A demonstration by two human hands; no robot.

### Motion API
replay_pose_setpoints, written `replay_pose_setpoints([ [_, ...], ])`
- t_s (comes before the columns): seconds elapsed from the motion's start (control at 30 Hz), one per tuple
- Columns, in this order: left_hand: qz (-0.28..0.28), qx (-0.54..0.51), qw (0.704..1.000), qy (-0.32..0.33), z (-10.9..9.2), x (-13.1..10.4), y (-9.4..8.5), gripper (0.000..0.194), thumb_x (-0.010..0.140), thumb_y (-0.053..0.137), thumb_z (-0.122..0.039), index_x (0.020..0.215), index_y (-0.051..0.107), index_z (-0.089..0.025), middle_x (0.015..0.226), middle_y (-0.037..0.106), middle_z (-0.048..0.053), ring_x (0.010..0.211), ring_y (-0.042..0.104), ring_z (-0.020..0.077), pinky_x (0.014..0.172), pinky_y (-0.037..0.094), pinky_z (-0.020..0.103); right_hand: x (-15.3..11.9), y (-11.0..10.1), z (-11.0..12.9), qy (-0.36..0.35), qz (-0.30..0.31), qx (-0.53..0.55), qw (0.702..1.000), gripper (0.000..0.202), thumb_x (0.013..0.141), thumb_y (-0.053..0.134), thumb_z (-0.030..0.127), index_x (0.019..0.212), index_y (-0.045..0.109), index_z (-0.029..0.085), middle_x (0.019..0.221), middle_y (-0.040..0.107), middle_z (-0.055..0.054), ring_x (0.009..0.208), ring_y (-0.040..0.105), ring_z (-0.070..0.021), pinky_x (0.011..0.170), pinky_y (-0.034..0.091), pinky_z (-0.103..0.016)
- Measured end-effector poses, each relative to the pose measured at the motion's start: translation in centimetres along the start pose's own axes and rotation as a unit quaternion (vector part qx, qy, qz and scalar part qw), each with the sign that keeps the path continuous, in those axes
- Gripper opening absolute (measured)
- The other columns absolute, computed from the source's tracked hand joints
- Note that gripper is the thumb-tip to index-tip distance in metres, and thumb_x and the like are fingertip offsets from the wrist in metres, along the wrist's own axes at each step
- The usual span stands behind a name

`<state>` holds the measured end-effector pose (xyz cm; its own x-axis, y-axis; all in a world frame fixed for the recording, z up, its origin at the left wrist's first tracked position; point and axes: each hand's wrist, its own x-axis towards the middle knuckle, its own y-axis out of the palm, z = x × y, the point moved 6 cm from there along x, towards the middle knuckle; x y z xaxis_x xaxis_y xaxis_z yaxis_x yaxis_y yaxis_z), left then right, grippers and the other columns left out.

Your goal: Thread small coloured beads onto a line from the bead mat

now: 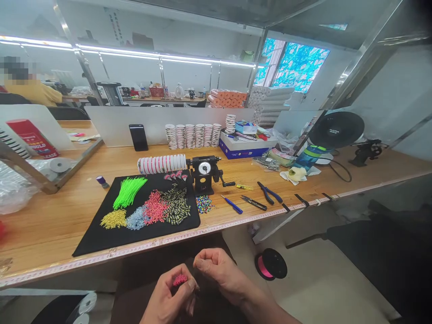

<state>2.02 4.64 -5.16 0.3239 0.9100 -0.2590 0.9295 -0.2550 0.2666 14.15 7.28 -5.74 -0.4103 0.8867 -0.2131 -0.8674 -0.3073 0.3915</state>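
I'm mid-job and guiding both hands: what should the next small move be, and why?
Probably ease the right hand toward the left hand: the left curls around a cluster of small red pieces, while the right's fingertips look pinched together, apart from it. Whether they hold anything thin is too fine to tell.

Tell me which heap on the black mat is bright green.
The long, thin strands just behind the yellow heap; nothing else on the mat is bright green.

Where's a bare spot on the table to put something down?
Bare wood shows on the brown wooden table left of the flat black mat, and between that mat and the upright black phone. The mat is crowded with small yellow pieces and bright green strands.
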Motion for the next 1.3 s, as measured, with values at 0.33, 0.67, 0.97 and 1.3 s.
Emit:
replay_pose_setpoints([
  [0.33,0.015,-0.073,0.997,-0.010,-0.2,0.0,0.6,0.048,0.076,0.075,-0.058,0.064,0.050,-0.020,0.044,0.042,-0.009,0.040,0.035,0.0062,0.044,0.032,0.020,-0.4,0.4,-0.7,0.025,-0.019,0.044,0.999,0.043,0.067,0.090,0.048,0.079,0.074,0.010,0.064,0.064,-0.002,0.056,0.051,-0.0090,0.056,0.035,-0.022],
  [0.67,0.102,-0.122,0.986,-0.053,1.0,-0.1,1.1,0.046,0.072,0.080,-0.053,0.063,0.051,-0.019,0.049,0.043,-0.009,0.042,0.034,0.0049,0.045,0.031,0.018,-0.9,0.7,-0.2,-0.005,0.088,-0.013,0.996,0.041,0.075,0.085,0.049,0.080,0.068,0.012,0.054,0.043,0.009,0.049,0.029,-0.0051,0.048,0.021,-0.021],
  [0.97,0.036,0.055,0.998,-0.016,-1.0,-0.5,0.5,0.050,0.077,0.070,-0.064,0.068,0.054,-0.017,0.052,0.056,-0.001,0.047,0.050,0.0108,0.049,0.039,0.022,-1.3,1.2,-0.3,-0.007,0.084,0.039,0.996,0.048,0.081,0.077,0.058,0.079,0.059,0.013,0.068,0.049,0.003,0.059,0.037,-0.0084,0.056,0.025,-0.023],
  [1.3,-0.108,0.193,0.970,0.097,-2.8,-0.5,-0.8,0.035,0.073,0.074,-0.046,0.059,0.062,-0.016,0.056,0.052,-0.001,0.055,0.043,0.0127,0.053,0.035,0.023,-1.1,1.6,0.2,-0.011,0.078,0.028,0.997,0.050,0.081,0.074,0.063,0.078,0.053,0.018,0.057,0.035,0.010,0.049,0.020,-0.0068,0.047,0.013,-0.025],
])
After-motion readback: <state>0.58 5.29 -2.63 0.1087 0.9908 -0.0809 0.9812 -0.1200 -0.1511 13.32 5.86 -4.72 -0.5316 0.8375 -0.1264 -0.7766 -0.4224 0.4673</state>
